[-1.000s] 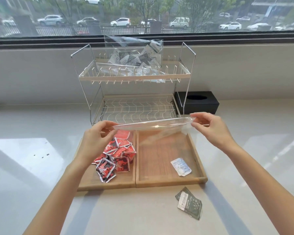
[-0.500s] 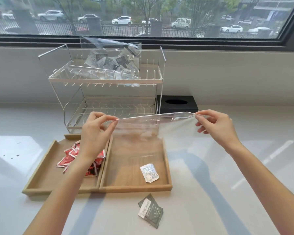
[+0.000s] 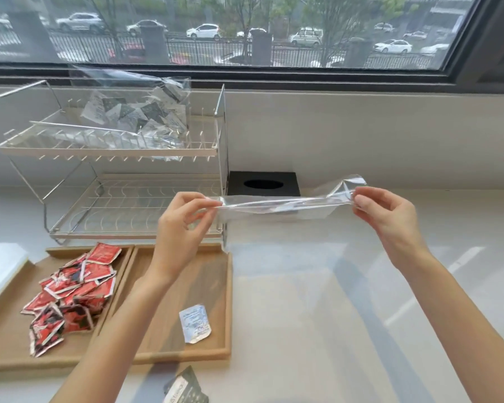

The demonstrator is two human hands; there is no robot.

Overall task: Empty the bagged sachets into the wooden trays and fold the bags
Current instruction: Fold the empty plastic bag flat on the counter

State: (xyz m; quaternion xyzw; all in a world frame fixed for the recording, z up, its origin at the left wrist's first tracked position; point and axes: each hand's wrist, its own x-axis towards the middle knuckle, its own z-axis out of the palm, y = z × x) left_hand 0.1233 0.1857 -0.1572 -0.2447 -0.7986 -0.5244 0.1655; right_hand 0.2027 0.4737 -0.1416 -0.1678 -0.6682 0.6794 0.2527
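White counter (image 3: 317, 315), wire rack (image 3: 114, 146) bearing one filled bag (image 3: 134, 112). Two wooden trays (image 3: 227, 301): red sachets (image 3: 70, 295) left, one white sachet (image 3: 195, 324) right. Empty clear bag (image 3: 280, 203) stretched above counter, pinched at its ends by left hand (image 3: 184, 225) and right hand (image 3: 387, 216).

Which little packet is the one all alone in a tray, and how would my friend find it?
Find the two wooden trays side by side below the wire rack. The right tray holds just one small white packet near its front. The left tray has a heap of red packets, and a dark packet lies outside on the counter.
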